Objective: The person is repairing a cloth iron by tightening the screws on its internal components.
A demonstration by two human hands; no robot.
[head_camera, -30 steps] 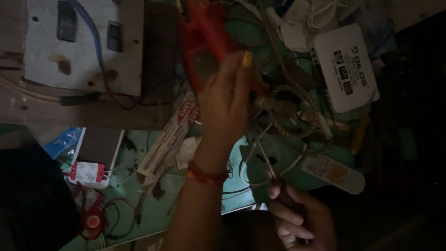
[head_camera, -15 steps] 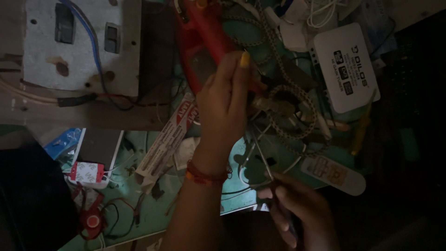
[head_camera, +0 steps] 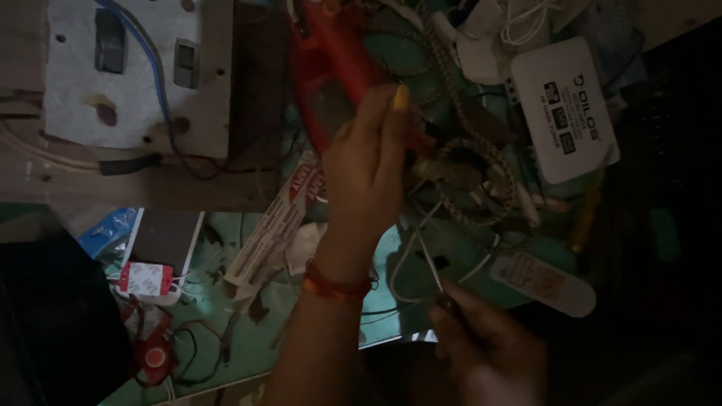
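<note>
Cluttered green table point(head_camera: 226, 331): left hand point(head_camera: 368, 169) has its fingers closed round a red tool point(head_camera: 331, 64); right hand point(head_camera: 489, 346) pinches a thin metal probe point(head_camera: 430, 263).

Left hand point(head_camera: 368, 162) grips red tool point(head_camera: 331, 60), seemingly.

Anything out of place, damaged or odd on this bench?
The green bench top is cluttered: braided cords tangle over one another beside a white box. The left hand grips a red tool; the right hand holds a thin metal probe. Lighting is dim; no clear damage shows.
</note>
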